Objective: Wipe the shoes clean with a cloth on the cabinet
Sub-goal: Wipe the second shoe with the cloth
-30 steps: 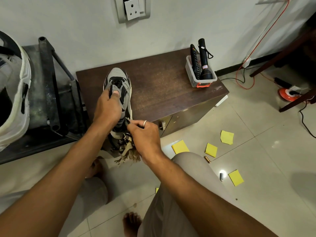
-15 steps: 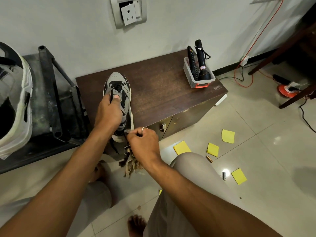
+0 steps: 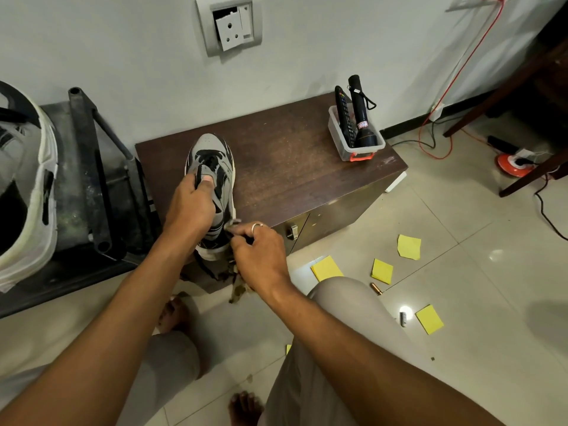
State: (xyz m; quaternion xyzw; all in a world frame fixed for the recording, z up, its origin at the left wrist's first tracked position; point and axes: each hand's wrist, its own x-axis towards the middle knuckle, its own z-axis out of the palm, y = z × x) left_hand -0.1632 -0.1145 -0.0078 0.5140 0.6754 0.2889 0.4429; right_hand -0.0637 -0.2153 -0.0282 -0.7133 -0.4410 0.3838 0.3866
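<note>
A grey and black sneaker [image 3: 212,155] stands on the dark wooden cabinet [image 3: 292,167], toe toward the wall, heel at the front edge. My left hand [image 3: 192,207] grips its top, with the thumb pressed on the tongue and laces. My right hand [image 3: 258,253] pinches a patterned brownish cloth [image 3: 238,287] against the shoe's right side near the heel. The cloth's loose end hangs below the cabinet's front edge. A second white sneaker [image 3: 27,186] shows at the far left.
A clear plastic box [image 3: 353,142] holding a torch and a remote stands at the cabinet's right end. A dark metal frame [image 3: 92,186] sits left of the cabinet. Yellow notes [image 3: 325,267] and cables [image 3: 436,142] lie on the tiled floor.
My right hand with the cloth has shifted slightly up along the shoe's side near the heel. The left hand keeps its grip on the shoe.
</note>
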